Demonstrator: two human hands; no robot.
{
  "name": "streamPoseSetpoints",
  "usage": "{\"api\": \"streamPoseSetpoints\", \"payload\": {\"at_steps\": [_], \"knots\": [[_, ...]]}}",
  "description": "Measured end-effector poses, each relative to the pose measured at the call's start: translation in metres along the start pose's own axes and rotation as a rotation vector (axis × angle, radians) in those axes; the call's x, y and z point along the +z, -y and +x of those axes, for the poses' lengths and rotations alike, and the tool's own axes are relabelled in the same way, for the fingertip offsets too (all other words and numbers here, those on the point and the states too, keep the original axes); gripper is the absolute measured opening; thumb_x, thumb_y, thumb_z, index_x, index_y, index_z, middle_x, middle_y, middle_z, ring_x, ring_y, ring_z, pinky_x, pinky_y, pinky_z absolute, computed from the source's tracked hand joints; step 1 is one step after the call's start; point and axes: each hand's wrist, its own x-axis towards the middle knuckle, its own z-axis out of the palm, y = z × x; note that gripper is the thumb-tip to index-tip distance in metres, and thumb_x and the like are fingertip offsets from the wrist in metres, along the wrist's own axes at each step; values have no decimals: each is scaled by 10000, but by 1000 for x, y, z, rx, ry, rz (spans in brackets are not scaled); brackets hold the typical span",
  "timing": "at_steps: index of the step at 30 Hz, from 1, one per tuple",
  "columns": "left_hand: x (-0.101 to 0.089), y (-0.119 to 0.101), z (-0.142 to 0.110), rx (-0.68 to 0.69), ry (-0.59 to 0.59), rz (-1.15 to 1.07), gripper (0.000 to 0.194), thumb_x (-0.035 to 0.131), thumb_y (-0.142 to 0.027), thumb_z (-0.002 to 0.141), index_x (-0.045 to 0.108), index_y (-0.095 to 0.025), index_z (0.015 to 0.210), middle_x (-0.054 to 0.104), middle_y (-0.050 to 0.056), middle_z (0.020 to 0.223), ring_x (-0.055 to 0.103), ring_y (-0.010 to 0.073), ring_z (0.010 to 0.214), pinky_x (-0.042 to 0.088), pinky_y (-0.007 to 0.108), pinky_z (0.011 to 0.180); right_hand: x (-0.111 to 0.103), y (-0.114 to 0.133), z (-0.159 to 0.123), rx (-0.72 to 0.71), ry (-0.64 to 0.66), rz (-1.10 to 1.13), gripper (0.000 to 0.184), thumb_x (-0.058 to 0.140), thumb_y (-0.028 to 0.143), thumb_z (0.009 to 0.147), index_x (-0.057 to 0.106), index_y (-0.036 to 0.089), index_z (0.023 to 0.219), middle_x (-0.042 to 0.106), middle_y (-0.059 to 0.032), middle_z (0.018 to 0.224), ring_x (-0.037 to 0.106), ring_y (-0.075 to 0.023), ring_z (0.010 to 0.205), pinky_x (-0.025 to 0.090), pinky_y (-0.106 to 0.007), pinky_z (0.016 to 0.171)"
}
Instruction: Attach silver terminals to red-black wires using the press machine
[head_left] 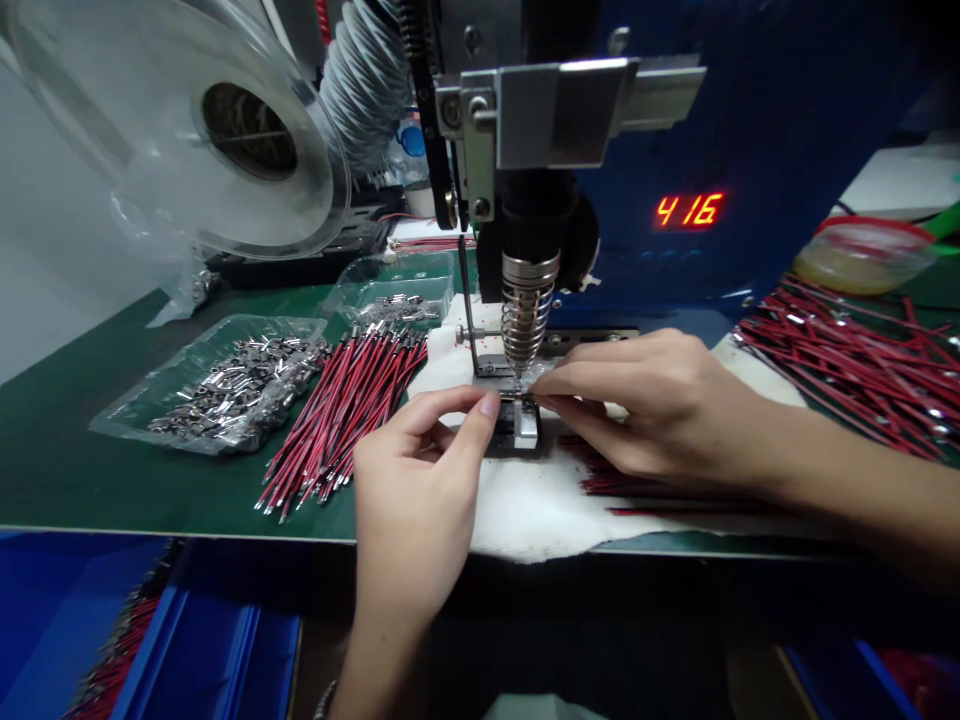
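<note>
My left hand (431, 450) is closed in a pinch, thumb against forefinger, at the left side of a small metal fixture (526, 425). From the right, my right hand (645, 400) pinches at the same spot, its fingertips beside the spring-wrapped tip (525, 320) of a soldering machine. Whatever sits between the fingers of either hand is too small and covered to make out. Red-and-black wires (615, 482) lie on the white cloth (517, 510) beneath my right hand.
A clear tray of small metal parts (232, 390) stands left, beside a bundle of red-and-black wires (345, 410). More wires (862, 370) are heaped right. The blue machine housing (675, 270) displays 416. A plastic reel (187, 130) hangs upper left. Blue bins (202, 640) sit below the table edge.
</note>
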Motion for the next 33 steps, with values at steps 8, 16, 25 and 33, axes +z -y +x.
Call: {"api": "streamPoseSetpoints", "payload": {"at_steps": [8,16,25,33], "knots": [[1,0,0,-4,8,-16,117,751,-358,790,780,-252,830,652,-38,677,498,51,535,427,147,522,-3,0,4,68,47,134,168,531,95,907,696,112,887,650,-54,760,525,-122,634,360,-260,580],[0,0,-2,-16,-2,2,155,751,-372,785,779,-231,842,614,-31,607,486,64,518,413,162,498,-4,-1,2,62,57,98,164,530,106,907,694,119,914,638,-47,753,512,-125,624,342,-264,568],[1,0,-1,-17,9,-3,159,736,-370,797,779,-231,864,645,-13,649,526,85,555,435,176,517,-4,1,3,67,52,89,174,534,105,902,695,144,955,655,-39,778,525,-127,626,359,-261,566],[1,0,-2,-17,28,-26,127,734,-364,804,773,-249,840,703,-15,782,572,81,604,467,172,568,-2,0,3,42,42,93,171,532,95,907,695,116,951,647,-42,764,523,-121,623,357,-258,572]]}}
